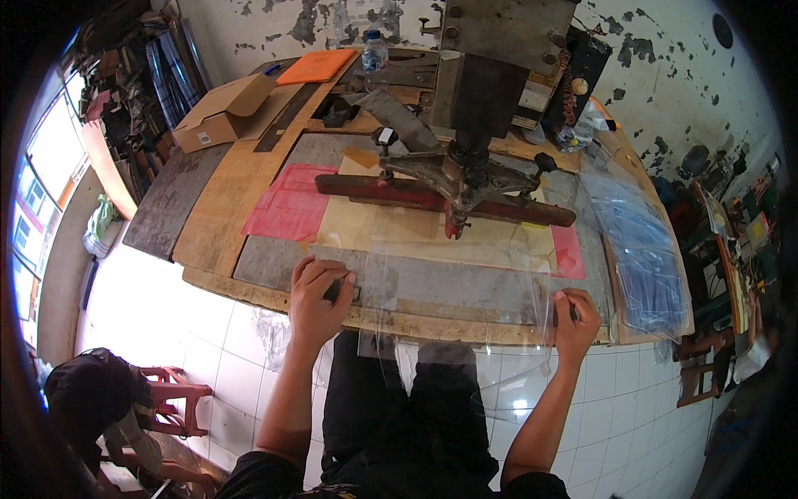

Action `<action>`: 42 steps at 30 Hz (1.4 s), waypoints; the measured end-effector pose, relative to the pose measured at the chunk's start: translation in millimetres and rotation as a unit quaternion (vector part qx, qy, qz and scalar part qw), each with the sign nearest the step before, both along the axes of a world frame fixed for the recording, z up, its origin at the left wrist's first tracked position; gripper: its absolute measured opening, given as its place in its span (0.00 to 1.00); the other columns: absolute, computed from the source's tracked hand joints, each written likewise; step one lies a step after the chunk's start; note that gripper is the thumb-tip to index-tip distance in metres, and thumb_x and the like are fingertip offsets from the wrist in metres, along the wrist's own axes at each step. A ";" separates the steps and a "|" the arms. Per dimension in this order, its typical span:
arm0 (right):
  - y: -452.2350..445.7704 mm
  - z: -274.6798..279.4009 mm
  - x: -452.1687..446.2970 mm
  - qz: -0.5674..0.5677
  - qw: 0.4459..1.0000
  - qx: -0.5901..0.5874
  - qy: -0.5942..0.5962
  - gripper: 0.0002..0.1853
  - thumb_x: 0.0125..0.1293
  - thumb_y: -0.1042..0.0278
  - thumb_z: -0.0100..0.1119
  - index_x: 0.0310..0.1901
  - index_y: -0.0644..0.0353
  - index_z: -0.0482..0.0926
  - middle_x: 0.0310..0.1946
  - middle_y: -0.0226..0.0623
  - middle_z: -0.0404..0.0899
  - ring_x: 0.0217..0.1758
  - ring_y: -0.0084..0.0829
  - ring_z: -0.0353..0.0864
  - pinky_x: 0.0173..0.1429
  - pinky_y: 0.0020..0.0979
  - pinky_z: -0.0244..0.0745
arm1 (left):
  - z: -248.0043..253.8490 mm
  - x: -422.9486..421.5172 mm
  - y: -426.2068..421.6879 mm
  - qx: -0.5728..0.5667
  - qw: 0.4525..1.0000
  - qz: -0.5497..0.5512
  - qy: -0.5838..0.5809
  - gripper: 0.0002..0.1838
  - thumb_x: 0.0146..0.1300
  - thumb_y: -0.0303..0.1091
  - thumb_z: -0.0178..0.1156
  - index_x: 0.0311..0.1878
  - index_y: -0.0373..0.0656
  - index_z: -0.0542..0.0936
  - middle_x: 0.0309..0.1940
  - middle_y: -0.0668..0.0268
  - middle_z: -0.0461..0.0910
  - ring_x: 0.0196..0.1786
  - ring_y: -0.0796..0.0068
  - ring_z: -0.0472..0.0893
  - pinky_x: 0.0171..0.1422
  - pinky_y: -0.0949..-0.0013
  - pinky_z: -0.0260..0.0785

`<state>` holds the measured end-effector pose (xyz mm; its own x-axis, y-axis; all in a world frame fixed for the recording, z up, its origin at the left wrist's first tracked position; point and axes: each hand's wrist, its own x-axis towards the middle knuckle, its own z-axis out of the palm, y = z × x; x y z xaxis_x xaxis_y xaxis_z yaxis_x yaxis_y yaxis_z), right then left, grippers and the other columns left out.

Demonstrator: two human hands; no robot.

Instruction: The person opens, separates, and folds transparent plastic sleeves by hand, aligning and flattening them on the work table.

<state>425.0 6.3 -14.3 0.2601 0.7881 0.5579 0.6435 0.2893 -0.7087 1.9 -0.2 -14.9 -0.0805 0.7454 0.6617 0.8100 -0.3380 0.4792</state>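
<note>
A clear plastic sheet (449,287) lies across the front of the press table, its near part hanging over the edge above my lap. At its right side, my right hand (576,320) is closed in a pinch on the sheet's edge. My left hand (318,298) is by the sheet's left side with curled fingers; what lies between thumb and fingers is hidden, and a small dark piece shows beside it. Beyond the sheet, a press head with a red-edged bar (399,190) stands over a pale yellow sheet (349,224) and pink sheets (287,200).
Stacked clear bluish plastic (640,258) lies along the table's right side. At the back left are a cardboard box (218,112), an orange folder (316,66) and a water bottle (375,56). Another person (96,399) is low at left beside a red stool (179,399).
</note>
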 end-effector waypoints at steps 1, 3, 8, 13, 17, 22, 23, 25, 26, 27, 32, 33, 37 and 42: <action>0.5 -0.5 0.4 -0.001 1.000 0.006 -0.009 0.07 0.68 0.73 0.70 0.37 0.69 0.86 0.36 0.37 0.86 0.37 0.29 0.83 0.46 0.30 0.76 | 0.5 0.1 -0.4 -0.007 1.000 -0.001 -0.005 0.03 0.63 0.29 0.71 0.38 0.41 0.87 0.41 0.64 0.88 0.50 0.61 0.86 0.75 0.51 0.68; 0.5 1.1 -2.1 0.002 1.000 0.008 0.007 0.08 0.70 0.72 0.69 0.37 0.69 0.86 0.36 0.37 0.86 0.37 0.29 0.83 0.45 0.30 0.75 | 1.3 0.5 -0.8 -0.013 1.000 -0.002 -0.012 0.03 0.63 0.28 0.70 0.38 0.40 0.88 0.42 0.63 0.88 0.52 0.60 0.86 0.75 0.51 0.68; 3.1 -0.5 -0.1 0.010 0.999 0.010 0.032 0.09 0.73 0.70 0.67 0.38 0.69 0.85 0.36 0.35 0.85 0.38 0.27 0.81 0.46 0.30 0.75 | -1.0 -1.9 -0.2 0.013 1.000 -0.012 -0.013 0.03 0.63 0.29 0.71 0.38 0.41 0.87 0.40 0.65 0.88 0.48 0.63 0.86 0.74 0.51 0.69; 3.4 -0.6 2.5 0.018 1.000 -0.013 0.003 0.10 0.76 0.65 0.64 0.46 0.65 0.85 0.38 0.33 0.85 0.41 0.24 0.80 0.47 0.29 0.73 | 1.1 -3.0 -3.0 0.003 1.000 -0.019 -0.022 0.05 0.63 0.29 0.71 0.40 0.42 0.88 0.41 0.65 0.88 0.51 0.62 0.85 0.75 0.51 0.67; 15.0 4.5 2.9 0.046 0.996 -0.057 0.044 0.13 0.78 0.61 0.62 0.51 0.63 0.85 0.41 0.33 0.86 0.43 0.25 0.81 0.50 0.30 0.74 | 2.2 -5.9 -3.6 -0.012 0.999 -0.026 -0.022 0.09 0.62 0.31 0.72 0.45 0.43 0.89 0.45 0.63 0.88 0.55 0.60 0.84 0.77 0.50 0.65; 47.2 28.5 -3.2 0.075 0.986 -0.140 0.058 0.19 0.79 0.54 0.62 0.58 0.62 0.85 0.43 0.35 0.87 0.49 0.28 0.84 0.58 0.30 0.75 | 8.9 -3.9 -5.1 -0.042 0.999 -0.019 -0.013 0.13 0.63 0.34 0.71 0.51 0.44 0.89 0.52 0.63 0.87 0.60 0.59 0.82 0.79 0.50 0.62; 56.4 28.3 -2.2 0.076 0.986 -0.140 0.057 0.19 0.79 0.54 0.62 0.58 0.62 0.85 0.43 0.35 0.87 0.49 0.28 0.84 0.58 0.30 0.75 | 9.1 -4.2 -5.3 -0.050 0.998 -0.021 -0.009 0.14 0.64 0.36 0.71 0.52 0.44 0.89 0.55 0.63 0.86 0.63 0.59 0.82 0.80 0.50 0.61; 78.2 18.6 2.5 0.075 0.979 -0.186 0.036 0.21 0.79 0.54 0.62 0.60 0.63 0.85 0.43 0.35 0.88 0.48 0.28 0.84 0.57 0.30 0.75 | 8.6 -5.0 -5.5 -0.057 0.998 -0.021 0.001 0.15 0.65 0.38 0.71 0.53 0.43 0.89 0.57 0.63 0.86 0.65 0.59 0.81 0.81 0.50 0.60; 85.4 14.8 2.5 0.077 0.979 -0.184 0.036 0.21 0.79 0.54 0.62 0.60 0.63 0.85 0.43 0.35 0.88 0.48 0.28 0.84 0.57 0.30 0.75 | 8.9 -5.6 -5.1 -0.064 0.998 -0.021 0.010 0.16 0.66 0.39 0.70 0.54 0.43 0.89 0.59 0.64 0.85 0.67 0.60 0.80 0.82 0.50 0.59; 90.5 14.5 -0.1 0.086 0.974 -0.206 0.048 0.20 0.78 0.56 0.62 0.60 0.64 0.85 0.42 0.35 0.87 0.45 0.27 0.84 0.53 0.29 0.75 | 9.0 -6.2 -5.2 -0.061 0.998 -0.020 0.010 0.16 0.66 0.39 0.70 0.54 0.43 0.89 0.59 0.64 0.85 0.67 0.60 0.80 0.82 0.50 0.59; 77.0 20.3 -11.8 0.103 0.969 -0.209 0.081 0.18 0.76 0.65 0.65 0.62 0.63 0.84 0.39 0.33 0.86 0.36 0.22 0.80 0.42 0.27 0.74 | 7.1 -6.8 -5.4 -0.090 0.995 -0.036 0.029 0.18 0.67 0.42 0.70 0.57 0.44 0.89 0.64 0.65 0.84 0.70 0.62 0.78 0.85 0.49 0.55; 64.8 24.7 -17.3 0.116 0.970 -0.177 0.119 0.18 0.76 0.67 0.65 0.63 0.63 0.83 0.38 0.32 0.85 0.34 0.21 0.78 0.40 0.26 0.73 | 7.9 -7.2 -5.6 -0.089 0.995 -0.037 0.030 0.18 0.67 0.42 0.70 0.57 0.44 0.89 0.64 0.65 0.84 0.70 0.62 0.78 0.85 0.49 0.55; 10.5 22.8 -18.2 0.130 0.963 -0.090 0.220 0.21 0.75 0.71 0.65 0.68 0.62 0.79 0.40 0.30 0.82 0.32 0.18 0.76 0.36 0.23 0.72 | 9.1 -11.1 -8.3 -0.095 0.991 -0.094 -0.027 0.15 0.67 0.40 0.71 0.51 0.42 0.87 0.61 0.63 0.86 0.68 0.59 0.80 0.83 0.49 0.56; -43.6 35.7 -23.4 0.097 0.962 -0.030 0.252 0.21 0.75 0.72 0.65 0.67 0.63 0.79 0.40 0.30 0.81 0.33 0.17 0.75 0.37 0.20 0.71 | 13.1 -1.1 -29.1 -0.126 0.970 -0.160 -0.135 0.11 0.66 0.35 0.71 0.45 0.40 0.84 0.57 0.60 0.87 0.66 0.56 0.82 0.79 0.51 0.62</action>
<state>401.6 -37.3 21.3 0.3305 0.8759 0.3514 0.1514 0.3184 -0.9358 0.8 -29.3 -1.8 0.0355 0.8962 0.4422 0.5165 -0.3953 0.7596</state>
